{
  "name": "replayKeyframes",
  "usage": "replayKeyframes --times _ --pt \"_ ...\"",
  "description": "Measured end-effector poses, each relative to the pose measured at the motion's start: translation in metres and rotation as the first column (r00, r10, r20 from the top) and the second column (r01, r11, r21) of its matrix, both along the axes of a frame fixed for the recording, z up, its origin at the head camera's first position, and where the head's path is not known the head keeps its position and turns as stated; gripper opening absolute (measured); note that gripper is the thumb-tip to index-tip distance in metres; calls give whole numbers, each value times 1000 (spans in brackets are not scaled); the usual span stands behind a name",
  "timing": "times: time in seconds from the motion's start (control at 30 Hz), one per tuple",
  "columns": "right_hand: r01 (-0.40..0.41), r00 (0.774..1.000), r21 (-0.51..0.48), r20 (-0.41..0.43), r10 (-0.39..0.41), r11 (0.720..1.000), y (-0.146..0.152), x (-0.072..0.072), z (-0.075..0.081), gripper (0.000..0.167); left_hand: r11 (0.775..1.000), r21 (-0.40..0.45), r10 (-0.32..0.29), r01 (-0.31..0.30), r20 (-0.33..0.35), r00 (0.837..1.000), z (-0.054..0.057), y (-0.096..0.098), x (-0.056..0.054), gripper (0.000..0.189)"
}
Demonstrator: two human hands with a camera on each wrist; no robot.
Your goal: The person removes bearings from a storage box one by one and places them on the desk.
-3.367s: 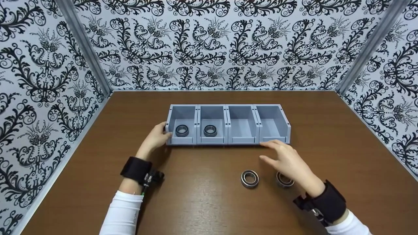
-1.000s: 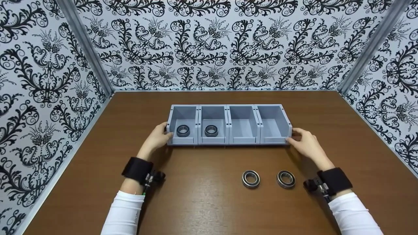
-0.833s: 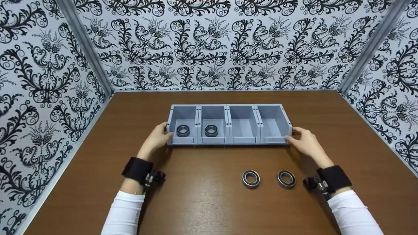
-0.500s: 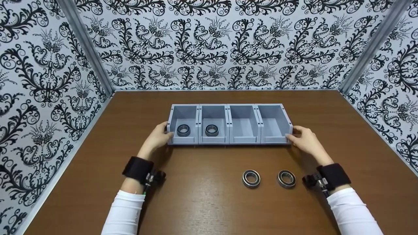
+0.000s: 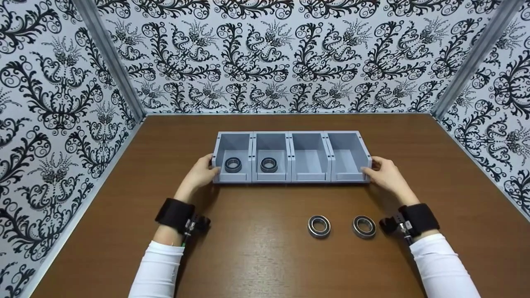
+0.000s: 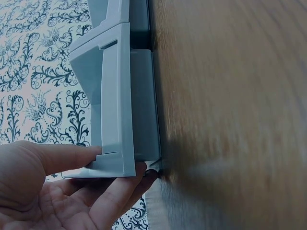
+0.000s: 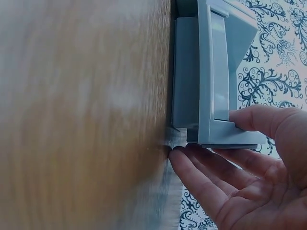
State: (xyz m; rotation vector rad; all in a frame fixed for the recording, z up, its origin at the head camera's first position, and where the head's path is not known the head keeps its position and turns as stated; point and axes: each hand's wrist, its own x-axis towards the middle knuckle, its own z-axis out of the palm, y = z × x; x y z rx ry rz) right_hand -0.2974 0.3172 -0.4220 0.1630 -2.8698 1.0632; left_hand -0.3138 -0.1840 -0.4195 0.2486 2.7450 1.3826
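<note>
A row of joined grey storage bins stands toward the back of the brown table. One bearing lies in the leftmost bin and another bearing in the bin beside it. My left hand grips the row's left end, thumb over the front lip and fingers along the outer side wall. At the other end my right hand pinches the right wall in the same way; the right wrist view shows its thumb on the lip. Two bearings, a left one and a right one, lie in front.
The brown table is bounded at the back and sides by panels with a black-and-white scroll pattern. Grey metal posts stand at the back corners. Each wrist wears a black strap with a small camera.
My right hand has moved from the front of the rightmost bin to its right wall and now grips it. The left hand keeps its hold; the bearings stay where they were.
</note>
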Motion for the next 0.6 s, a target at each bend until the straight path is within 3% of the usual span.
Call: replayKeyframes --times 0.6 --pt "-25 999 -49 -38 23 998 1 -11 -4 39 1000 2 3 -3 6 1000 1 0 1 48"
